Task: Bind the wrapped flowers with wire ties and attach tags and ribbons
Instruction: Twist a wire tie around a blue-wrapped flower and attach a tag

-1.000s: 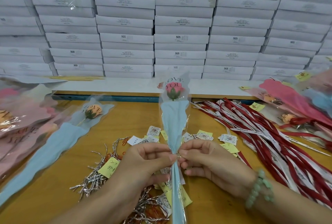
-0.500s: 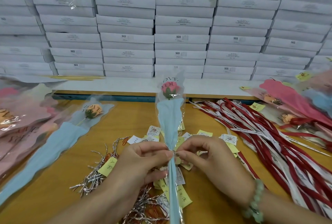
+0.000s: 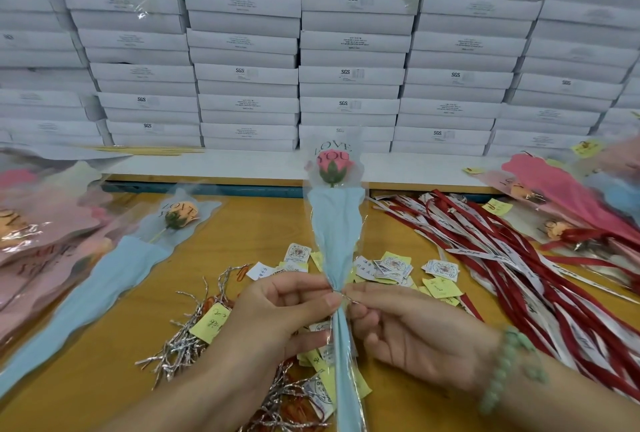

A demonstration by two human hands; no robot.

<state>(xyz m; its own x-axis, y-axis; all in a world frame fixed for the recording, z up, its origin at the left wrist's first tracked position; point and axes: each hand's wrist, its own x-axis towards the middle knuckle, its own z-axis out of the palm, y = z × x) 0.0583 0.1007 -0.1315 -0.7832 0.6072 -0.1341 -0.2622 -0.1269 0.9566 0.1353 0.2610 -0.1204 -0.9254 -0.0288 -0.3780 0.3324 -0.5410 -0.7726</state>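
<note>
Hands meet at the neck of a flower (image 3: 335, 231) in clear and blue wrap, held upright over the middle of the table (image 3: 104, 379). Its pink bud is at the far end, and its narrow tail runs down between the wrists.

The left hand (image 3: 277, 314) pinches the gathered wrap between thumb and forefinger, with its other fingers curled beneath. The right hand (image 3: 415, 331) pinches a silver wire tie (image 3: 348, 298) at that same neck, one short end poking out to the right; its lower fingers curl loosely. A green bracelet (image 3: 502, 372) sits on the right wrist.

Spare ties (image 3: 183, 338) lie heaped under the left forearm. Tags (image 3: 391, 265), white and yellow, are scattered just beyond the hands. Ribbons (image 3: 519, 276), red and white, fan across the right side. On the left lies a second flower (image 3: 114, 276) in blue wrap, beside a pile of pink wraps (image 3: 41, 234). More wrapped flowers (image 3: 571, 196) lie at far right. White boxes (image 3: 346, 40) are stacked along the far edge.
</note>
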